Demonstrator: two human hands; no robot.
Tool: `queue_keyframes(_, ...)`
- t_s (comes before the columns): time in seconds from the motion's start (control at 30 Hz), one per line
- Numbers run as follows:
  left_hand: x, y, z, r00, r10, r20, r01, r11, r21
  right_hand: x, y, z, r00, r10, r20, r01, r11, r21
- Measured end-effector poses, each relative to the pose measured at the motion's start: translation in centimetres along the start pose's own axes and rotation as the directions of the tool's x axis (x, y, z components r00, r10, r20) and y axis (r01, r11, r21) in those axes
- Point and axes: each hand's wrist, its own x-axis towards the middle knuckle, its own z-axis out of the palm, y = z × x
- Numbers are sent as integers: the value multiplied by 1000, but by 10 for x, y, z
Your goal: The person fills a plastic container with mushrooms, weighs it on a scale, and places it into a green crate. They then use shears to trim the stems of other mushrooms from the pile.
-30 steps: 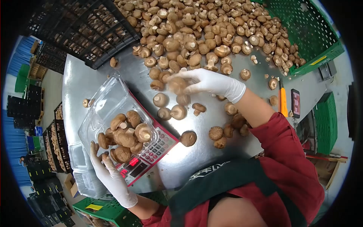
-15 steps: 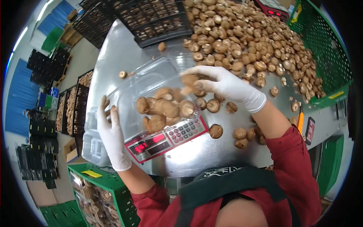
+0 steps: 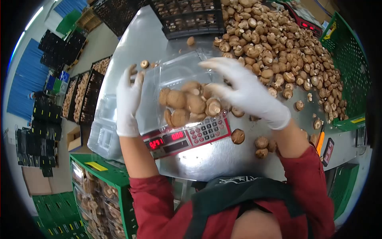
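A clear plastic clamshell box [image 3: 165, 79] with its lid raised sits on a red and silver scale [image 3: 175, 144] with lit red digits. Several brown mushrooms [image 3: 177, 99] lie in the box. My left hand [image 3: 129, 101], in a white glove, is beside the box's left edge, its fingers apart and nothing in them. My right hand [image 3: 242, 89], also gloved, is over the box's right side with fingers spread; its fingertips are near the lid and the mushrooms. Motion smears it a little.
A large heap of mushrooms [image 3: 282, 47] covers the back right, beside a green crate [image 3: 350, 67]. A black crate [image 3: 191, 20] stands at the back. Empty clear boxes [image 3: 105, 137] are at the left edge. An orange-handled knife [image 3: 320, 141] lies at the right.
My right hand has let go of the mushrooms it held, and its fingers have spread. My left hand has lifted away from the box. The scale's digits differ, and the camera view has shifted.
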Motion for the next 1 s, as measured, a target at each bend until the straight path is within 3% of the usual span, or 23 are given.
queue_keyframes(0.1, 31, -18, 7, 990, -116, 76, 117, 993, -3, -35, 3, -27, 956, 281, 82, -291, 942, 166)
queue_keyframes(0.13, 37, -5, 6, 944, -285, 167, 280, 958, 53, -47, 6, -29, 943, 314, 109, -326, 938, 121)
queue_keyframes(0.23, 43, 17, 23, 794, -444, 415, 418, 895, 157, -71, -2, -19, 813, 503, 293, -583, 704, 406)
queue_keyframes(0.27, 50, -6, 37, 858, -329, 393, 321, 943, 89, -78, 2, -13, 788, 471, 397, -614, 651, 447)
queue_keyframes(0.33, 54, -68, 72, 942, -81, 327, 99, 994, -38, -80, 3, -4, 759, 467, 453, -650, 532, 542)
queue_keyframes(0.43, 10, 17, 34, 972, -172, 163, 207, 949, -237, -76, 7, 1, 761, 446, 472, -639, 387, 665)
queue_keyframes(0.5, -30, 48, 9, 999, -12, 40, 30, 870, -493, -69, 14, 0, 731, 459, 505, -646, 226, 729)
queue_keyframes(0.57, -74, 49, -15, 998, 63, 31, -41, 878, -477, -63, 20, -4, 703, 465, 538, -683, 230, 693)
queue_keyframes(0.63, -108, 48, -26, 973, 216, 79, -189, 948, -257, -56, 17, -6, 658, 485, 575, -732, 234, 640)
queue_keyframes(0.7, -130, 59, -17, 994, -24, 107, 44, 983, -180, -55, 21, 3, 701, 479, 529, -706, 360, 610)
queue_keyframes(0.77, -140, 54, -11, 996, -57, 64, 67, 984, -165, -53, 24, 7, 711, 458, 533, -702, 429, 568)
queue_keyframes(0.83, -139, 59, -7, 979, -200, 38, 204, 958, -202, -50, 20, 10, 697, 476, 536, -715, 408, 568)
queue_keyframes(0.87, -137, 68, -7, 933, -339, 118, 359, 892, -274, -47, 17, 8, 679, 485, 551, -733, 400, 551)
queue_keyframes(0.97, -134, 59, -4, 888, -360, 284, 459, 703, -543, -42, 13, 6, 650, 499, 573, -759, 384, 526)
queue_keyframes(1.0, -133, 57, -1, 901, -339, 271, 434, 712, -552, -41, 11, 6, 653, 499, 569, -757, 402, 516)
